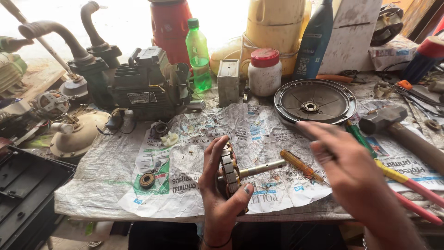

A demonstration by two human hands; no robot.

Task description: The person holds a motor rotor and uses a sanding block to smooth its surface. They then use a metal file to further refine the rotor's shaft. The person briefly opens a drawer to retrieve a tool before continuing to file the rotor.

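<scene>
L hand [222, 185] at 6 o'clock, grip closed round motor rotor [230, 172], shaft pointing to 3. R hand [356, 171] at 4 o'clock, blurred, hovers over bench [92, 185]; grip state can't tell. Orange screwdriver [300, 165] lies on newspaper [259, 134] btwn them. Round cover plate [314, 101] at 1.

Newspaper-covered workbench [92, 185] with screwdriver [303, 167], hammer [397, 129], round cover [314, 102].

A motor rotor [230, 170], a ring of dull metal plates with copper showing between them, stands on edge above the newspaper-covered desk [115, 171], its steel shaft [262, 168] pointing right toward an amber-handled screwdriver [301, 166] lying flat on the paper.
</scene>
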